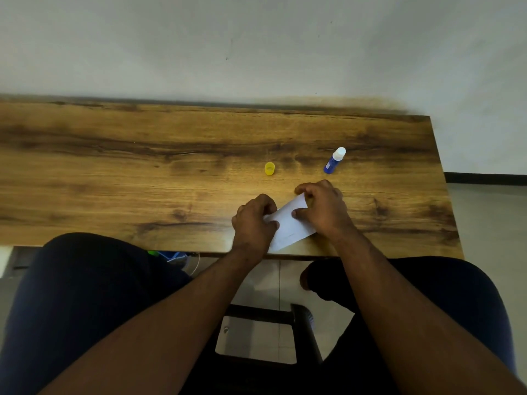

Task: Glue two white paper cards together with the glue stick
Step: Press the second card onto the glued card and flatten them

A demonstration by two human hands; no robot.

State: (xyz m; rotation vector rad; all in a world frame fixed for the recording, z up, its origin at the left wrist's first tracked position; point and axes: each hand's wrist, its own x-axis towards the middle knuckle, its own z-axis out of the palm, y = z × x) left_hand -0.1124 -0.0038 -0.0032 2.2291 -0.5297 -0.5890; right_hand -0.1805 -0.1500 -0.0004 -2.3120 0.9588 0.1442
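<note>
The white paper cards [289,223] lie near the front edge of the wooden table [142,172], pinched between my left hand [253,220] and right hand [322,206]. Beyond them sit the yellow cap [269,168] and, well apart, the uncapped blue glue stick [334,161].

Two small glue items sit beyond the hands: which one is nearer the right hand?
The blue glue stick, white tip exposed, stands just beyond the right hand. The yellow cap lies further left, apart from it.

A wooden table [142,155] stands against a pale wall [256,44], above a tiled floor [256,283].
</note>
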